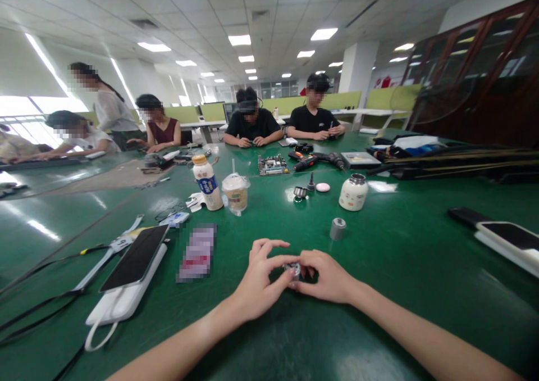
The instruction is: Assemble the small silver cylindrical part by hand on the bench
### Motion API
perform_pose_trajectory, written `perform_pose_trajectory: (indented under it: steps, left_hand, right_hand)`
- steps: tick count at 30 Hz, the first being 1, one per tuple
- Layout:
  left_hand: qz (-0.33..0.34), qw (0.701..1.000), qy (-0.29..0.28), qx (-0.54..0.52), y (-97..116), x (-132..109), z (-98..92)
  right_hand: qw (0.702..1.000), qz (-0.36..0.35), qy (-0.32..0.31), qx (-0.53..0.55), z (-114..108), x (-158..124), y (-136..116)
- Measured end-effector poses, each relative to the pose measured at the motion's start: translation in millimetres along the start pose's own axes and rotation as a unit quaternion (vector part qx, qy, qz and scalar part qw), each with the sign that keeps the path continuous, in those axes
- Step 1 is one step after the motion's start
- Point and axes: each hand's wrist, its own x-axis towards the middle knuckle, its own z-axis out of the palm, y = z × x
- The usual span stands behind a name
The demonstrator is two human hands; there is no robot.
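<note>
At the lower centre of the frame, we pinch a small metal part [296,267] between the fingertips of our left hand [259,280] and right hand [327,277], over the green counter [400,246]. A metal cylinder [337,229] stands just beyond our right hand. Farther up, right of centre, we see a white jar [353,194] and a pink oval piece [323,187]. Left of centre stand a bottle [202,171] and a cup [236,196]; we cannot read the pale characters on the bottle's blue label [208,185]. A phone [135,257] lies at left.
</note>
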Motion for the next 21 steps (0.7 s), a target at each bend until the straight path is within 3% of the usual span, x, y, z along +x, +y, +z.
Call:
perform_pose_trajectory:
  steps: [11,15,21]
  left_hand:
    - [-0.02,0.995,0.094,0.002,-7.9,5.3,0.4]
    - [-0.039,0.99,0.129,0.051,-25.6,10.1,-2.7]
    - [-0.098,0.982,0.068,0.148,-63.1,8.8,8.5]
  right_hand:
    - [1.0,0.0,-0.023,0.008,-2.7,1.0,-1.3]
    - [1.0,0.005,-0.028,-0.001,-3.3,0.9,-1.0]
    - [0.999,0.011,-0.03,-0.001,-3.6,1.1,-1.2]
